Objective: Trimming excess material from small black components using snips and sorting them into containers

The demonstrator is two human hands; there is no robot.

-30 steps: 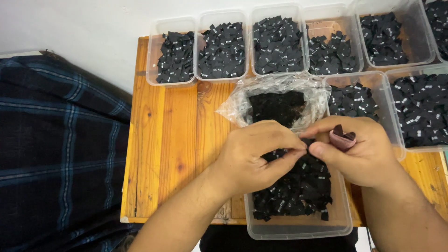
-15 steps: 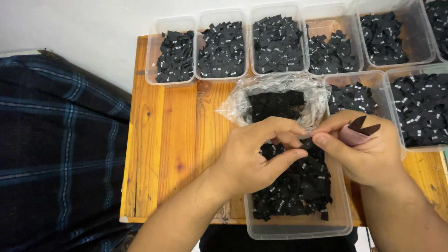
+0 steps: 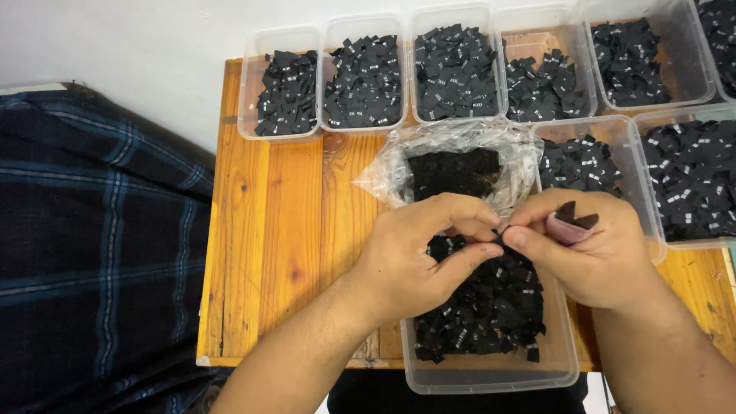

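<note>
The pinched item is largely hidden between fingertips. Left hand (image 3: 418, 253) and right hand (image 3: 586, 253) pinch one small black label (image 3: 500, 230) together above the clear bin (image 3: 491, 376).

Small black woven labels (image 3: 491, 307) heaped in clear tubs (image 3: 491, 376) from nine to three o'clock; clear bag (image 3: 460, 165) at centre.

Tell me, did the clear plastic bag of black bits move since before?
No. The clear plastic bag sits in the same spot on the wooden table, just below the row of clear tubs, as in the earlier pictures.
</note>
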